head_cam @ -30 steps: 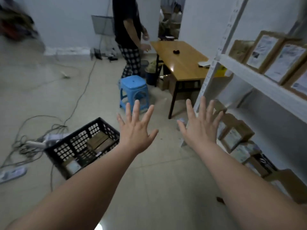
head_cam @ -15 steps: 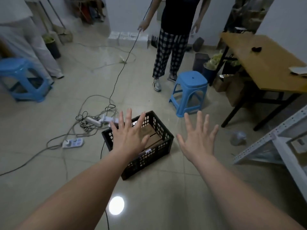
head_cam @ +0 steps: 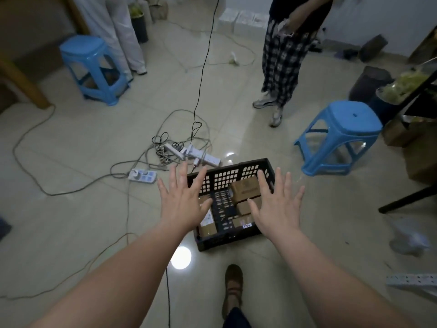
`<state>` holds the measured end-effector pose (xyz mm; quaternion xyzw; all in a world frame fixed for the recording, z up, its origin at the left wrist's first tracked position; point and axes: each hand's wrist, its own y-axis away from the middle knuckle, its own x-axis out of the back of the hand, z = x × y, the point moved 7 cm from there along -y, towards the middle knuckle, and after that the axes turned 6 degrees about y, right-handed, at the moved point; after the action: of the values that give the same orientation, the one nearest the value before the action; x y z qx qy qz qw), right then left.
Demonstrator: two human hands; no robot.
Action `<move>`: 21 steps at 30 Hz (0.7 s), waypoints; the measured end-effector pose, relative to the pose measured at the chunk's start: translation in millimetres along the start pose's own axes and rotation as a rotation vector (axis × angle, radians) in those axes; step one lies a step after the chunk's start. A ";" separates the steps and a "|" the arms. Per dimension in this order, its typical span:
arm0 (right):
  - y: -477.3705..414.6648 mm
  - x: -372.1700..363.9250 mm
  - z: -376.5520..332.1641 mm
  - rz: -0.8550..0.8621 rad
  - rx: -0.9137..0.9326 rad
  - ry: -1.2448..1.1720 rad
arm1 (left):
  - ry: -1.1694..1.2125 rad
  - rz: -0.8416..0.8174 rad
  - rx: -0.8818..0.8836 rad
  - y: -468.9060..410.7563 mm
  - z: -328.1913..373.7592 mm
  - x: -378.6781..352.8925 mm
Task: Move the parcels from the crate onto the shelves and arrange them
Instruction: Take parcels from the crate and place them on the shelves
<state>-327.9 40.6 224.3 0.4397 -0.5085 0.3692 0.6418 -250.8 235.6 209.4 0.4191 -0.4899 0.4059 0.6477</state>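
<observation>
A black slatted crate (head_cam: 227,240) sits on the tiled floor straight ahead. Inside it lie several brown cardboard parcels: one large box (head_cam: 244,189) at the right, smaller ones below it, and one with a white label (head_cam: 207,223) at the left. My left hand (head_cam: 183,200) hovers over the crate's left side, fingers spread, holding nothing. My right hand (head_cam: 277,204) hovers over its right side, likewise spread and empty. The shelves are out of view except a white metal strip (head_cam: 411,280) at the lower right.
Power strips and tangled cables (head_cam: 179,152) lie just beyond the crate. A blue stool (head_cam: 340,138) stands to the right, another blue stool (head_cam: 92,67) at far left. A person in checked trousers (head_cam: 281,62) stands behind. My foot (head_cam: 233,287) is near the crate.
The view has swung left and down from the shelves to the crate. The crate now lies directly under both outstretched hands, which stay spread and empty.
</observation>
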 end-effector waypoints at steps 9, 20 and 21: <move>-133.7 -44.1 -32.7 -0.109 0.129 0.018 | 0.042 -0.102 0.168 -92.4 -35.2 -42.6; -214.4 -191.6 -105.7 -0.303 0.133 -0.031 | 0.034 -0.241 0.213 -158.6 -106.4 -183.9; -218.9 -213.9 -112.6 -0.321 0.122 -0.040 | 0.027 -0.252 0.202 -163.1 -112.2 -204.0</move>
<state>-134.4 66.1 -36.9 0.5608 -0.4209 0.2832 0.6544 -103.9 265.6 -32.1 0.5348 -0.3815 0.3743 0.6545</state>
